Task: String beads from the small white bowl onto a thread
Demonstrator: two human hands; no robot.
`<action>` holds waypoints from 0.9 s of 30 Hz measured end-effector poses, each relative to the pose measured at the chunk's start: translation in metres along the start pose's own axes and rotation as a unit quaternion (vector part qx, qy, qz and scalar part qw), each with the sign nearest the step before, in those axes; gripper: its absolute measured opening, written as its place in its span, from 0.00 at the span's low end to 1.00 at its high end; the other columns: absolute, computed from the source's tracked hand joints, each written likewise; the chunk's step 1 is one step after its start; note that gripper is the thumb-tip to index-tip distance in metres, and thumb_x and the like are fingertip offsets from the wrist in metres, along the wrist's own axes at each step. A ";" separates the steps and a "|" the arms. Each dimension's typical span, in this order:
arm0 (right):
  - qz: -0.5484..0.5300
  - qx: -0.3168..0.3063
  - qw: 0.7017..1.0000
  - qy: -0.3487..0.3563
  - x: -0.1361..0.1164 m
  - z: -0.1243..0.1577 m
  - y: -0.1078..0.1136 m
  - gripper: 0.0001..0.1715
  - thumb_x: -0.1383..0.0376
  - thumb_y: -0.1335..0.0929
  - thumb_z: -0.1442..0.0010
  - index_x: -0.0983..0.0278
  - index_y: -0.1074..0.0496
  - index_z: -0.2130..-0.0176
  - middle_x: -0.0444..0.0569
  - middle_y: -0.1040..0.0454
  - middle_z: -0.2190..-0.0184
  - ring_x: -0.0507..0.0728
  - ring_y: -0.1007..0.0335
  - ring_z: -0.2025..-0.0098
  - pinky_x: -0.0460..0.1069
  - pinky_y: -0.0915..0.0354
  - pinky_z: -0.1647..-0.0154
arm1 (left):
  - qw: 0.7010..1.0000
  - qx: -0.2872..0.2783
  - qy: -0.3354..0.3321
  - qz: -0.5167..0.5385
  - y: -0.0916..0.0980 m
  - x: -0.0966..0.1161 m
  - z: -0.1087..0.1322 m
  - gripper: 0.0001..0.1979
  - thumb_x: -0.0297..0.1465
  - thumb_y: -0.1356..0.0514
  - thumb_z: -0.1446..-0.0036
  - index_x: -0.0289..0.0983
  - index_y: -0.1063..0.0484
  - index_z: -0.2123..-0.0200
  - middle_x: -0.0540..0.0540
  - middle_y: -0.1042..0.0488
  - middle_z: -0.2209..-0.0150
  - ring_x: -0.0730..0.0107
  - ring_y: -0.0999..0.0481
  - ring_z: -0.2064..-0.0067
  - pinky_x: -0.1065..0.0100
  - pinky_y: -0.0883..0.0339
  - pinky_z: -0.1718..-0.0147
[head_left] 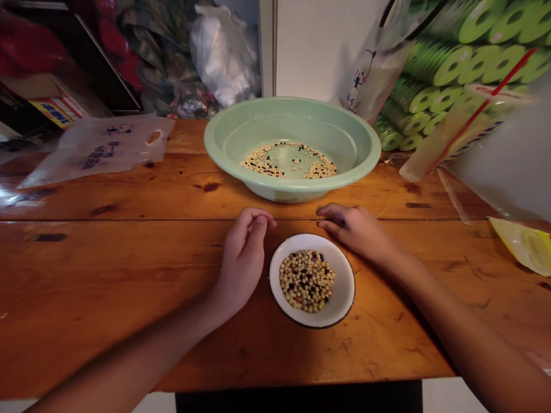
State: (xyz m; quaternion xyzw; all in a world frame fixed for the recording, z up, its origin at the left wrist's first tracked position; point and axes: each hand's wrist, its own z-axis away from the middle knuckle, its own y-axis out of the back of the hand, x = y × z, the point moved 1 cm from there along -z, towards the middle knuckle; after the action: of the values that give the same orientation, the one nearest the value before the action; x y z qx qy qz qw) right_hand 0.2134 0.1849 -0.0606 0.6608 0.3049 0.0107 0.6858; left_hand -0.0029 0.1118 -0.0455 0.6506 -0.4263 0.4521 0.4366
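A white bowl (343, 289) with a dark rim stands near the front of the wooden table, holding round beads (306, 281), mostly cream with some dark ones. Behind it is a wide green basin (293, 117) with pale and dark beads (321, 166) scattered over its bottom. My left hand (247, 258) rests on its side left of the bowl, fingers curled and thumb against them; whether anything is inside is hidden. To the bowl's upper right, my right hand (350, 226) lies on the table, fingers slightly bent and apart, with nothing visible in them.
A flat plastic bag (103, 149) lies at the back left. On the right are a cup (460, 129) with a red straw, a yellow packet (525, 246) and stacked green rolls (439, 63). The wooden table (107, 269) ends at a front edge below the bowl.
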 end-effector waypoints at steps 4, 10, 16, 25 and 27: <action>-0.008 -0.005 1.000 0.005 -0.003 0.001 0.002 0.15 0.63 0.35 0.38 0.61 0.29 0.51 0.52 0.21 0.55 0.61 0.24 0.58 0.53 0.33 0.57 | 1.000 -0.003 0.001 0.004 0.000 0.000 0.000 0.09 0.30 0.49 0.37 0.39 0.32 0.68 0.50 0.28 0.66 0.70 0.29 0.61 0.69 0.36 0.57; -0.008 -0.019 1.000 0.004 -0.004 0.001 0.003 0.10 0.62 0.35 0.38 0.61 0.27 0.56 0.50 0.20 0.63 0.58 0.25 0.65 0.50 0.35 0.63 | 1.000 -0.009 0.007 0.001 -0.001 -0.002 0.001 0.09 0.30 0.50 0.37 0.39 0.32 0.68 0.49 0.28 0.66 0.69 0.29 0.61 0.69 0.36 0.57; -0.043 -0.046 0.998 0.018 0.003 0.000 0.009 0.08 0.61 0.33 0.39 0.61 0.27 0.61 0.48 0.22 0.68 0.56 0.27 0.68 0.47 0.37 0.66 | 1.000 -0.014 0.011 -0.001 -0.002 -0.003 0.001 0.09 0.30 0.49 0.37 0.39 0.32 0.68 0.50 0.28 0.66 0.69 0.29 0.61 0.69 0.36 0.58; -0.044 -0.046 0.997 0.031 -0.005 0.003 0.020 0.13 0.60 0.35 0.38 0.59 0.22 0.58 0.49 0.19 0.64 0.59 0.24 0.64 0.48 0.35 0.64 | 1.000 -0.017 0.021 0.000 -0.002 -0.003 0.002 0.09 0.30 0.49 0.37 0.39 0.32 0.68 0.49 0.28 0.66 0.69 0.28 0.61 0.68 0.35 0.58; -0.029 -0.047 0.998 0.023 -0.007 0.004 0.023 0.15 0.58 0.36 0.37 0.59 0.21 0.59 0.49 0.19 0.66 0.59 0.24 0.65 0.49 0.35 0.65 | 1.000 -0.019 0.020 0.000 -0.002 -0.004 0.003 0.09 0.30 0.49 0.37 0.39 0.32 0.68 0.49 0.28 0.66 0.69 0.28 0.61 0.69 0.35 0.58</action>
State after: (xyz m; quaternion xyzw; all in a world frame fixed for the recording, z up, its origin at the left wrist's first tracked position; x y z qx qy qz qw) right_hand 0.2185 0.1810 -0.0365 0.6185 0.3391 0.0200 0.7085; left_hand -0.0011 0.1106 -0.0502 0.6334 -0.4260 0.4566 0.4570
